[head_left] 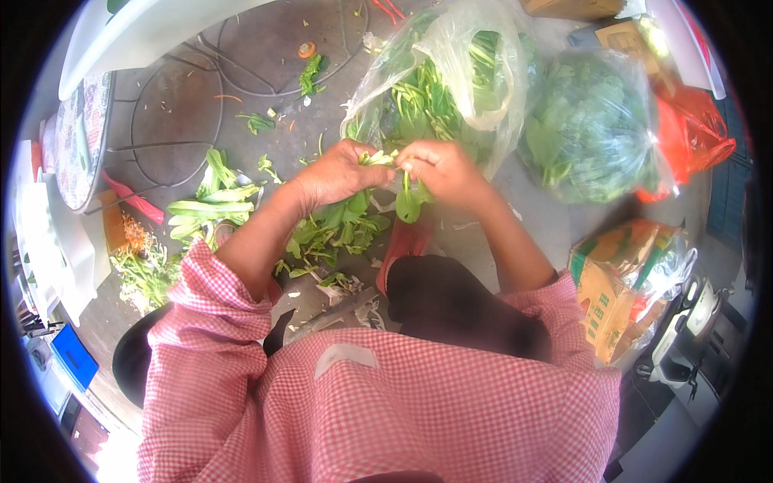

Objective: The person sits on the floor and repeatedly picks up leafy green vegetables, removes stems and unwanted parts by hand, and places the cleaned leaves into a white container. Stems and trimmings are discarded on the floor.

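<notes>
a round stool seat (84,137) is at the far left, well apart from the open bag (481,109) of greens. closer to the open bag, on its left, a scrap pile (151,278) and loose greens (213,211) lie on the floor. on the near side of the open bag, toward its left, a leaf pile (346,229) lies beneath the left hand (336,173), whose thumb and fingers are pinched on a sprig (409,203). the sprig is just below the open bag, a leaf hanging. the right hand (443,171), just below the open bag too, has thumb and fingers clamped on the sprig. right of the open bag are a full bag (588,129) of greens, then a red bag (692,133).
</notes>
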Motion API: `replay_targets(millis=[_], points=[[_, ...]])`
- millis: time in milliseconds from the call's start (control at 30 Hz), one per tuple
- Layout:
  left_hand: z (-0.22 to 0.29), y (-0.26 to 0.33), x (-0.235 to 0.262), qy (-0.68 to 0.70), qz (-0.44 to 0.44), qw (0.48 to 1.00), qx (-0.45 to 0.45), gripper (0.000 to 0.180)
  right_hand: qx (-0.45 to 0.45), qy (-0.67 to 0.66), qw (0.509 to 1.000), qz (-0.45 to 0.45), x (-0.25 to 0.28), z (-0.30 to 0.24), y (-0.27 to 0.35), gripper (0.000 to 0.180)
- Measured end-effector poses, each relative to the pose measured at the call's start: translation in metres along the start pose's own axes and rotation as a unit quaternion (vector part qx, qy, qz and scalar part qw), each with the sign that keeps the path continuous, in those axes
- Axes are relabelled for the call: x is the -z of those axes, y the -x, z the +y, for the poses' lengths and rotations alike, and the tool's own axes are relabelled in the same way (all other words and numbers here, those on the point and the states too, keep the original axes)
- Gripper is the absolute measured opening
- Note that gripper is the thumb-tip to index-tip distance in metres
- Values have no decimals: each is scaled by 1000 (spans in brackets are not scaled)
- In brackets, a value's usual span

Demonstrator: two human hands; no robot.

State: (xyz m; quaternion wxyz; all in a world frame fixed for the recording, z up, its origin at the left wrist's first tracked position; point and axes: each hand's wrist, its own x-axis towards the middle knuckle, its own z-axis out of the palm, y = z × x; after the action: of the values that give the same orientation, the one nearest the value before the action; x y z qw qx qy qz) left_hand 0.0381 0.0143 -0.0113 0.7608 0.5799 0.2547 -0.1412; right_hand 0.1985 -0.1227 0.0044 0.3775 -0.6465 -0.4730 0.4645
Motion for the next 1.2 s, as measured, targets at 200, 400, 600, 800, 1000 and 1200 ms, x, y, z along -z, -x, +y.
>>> replay_targets(millis=[200, 400, 600, 800, 1000, 1200], points=[[18, 12, 9, -121, 24, 992, 20, 34, -52, 0, 996, 67, -1, 0, 2, 15], [14, 11, -30, 159, 135, 978, 20, 50, 26, -2, 992, 127, -13, 0, 0, 12], [8, 9, -18, -4, 65, 997, 37, 26, 71, 123, 988, 63, -10, 8, 2, 12], [20, 17, 17, -224, -57, 971, 58, 28, -78, -41, 991, -105, -8, 6, 8, 11], [53, 47, 26, -128, 58, 989, -38, 21, -31, 111, 988, -104, -4, 55, -2, 44], [195, 93, 23, -260, 343, 816, -386, 16, 104, 496, 805, 307, 82, 106, -61, 26]])
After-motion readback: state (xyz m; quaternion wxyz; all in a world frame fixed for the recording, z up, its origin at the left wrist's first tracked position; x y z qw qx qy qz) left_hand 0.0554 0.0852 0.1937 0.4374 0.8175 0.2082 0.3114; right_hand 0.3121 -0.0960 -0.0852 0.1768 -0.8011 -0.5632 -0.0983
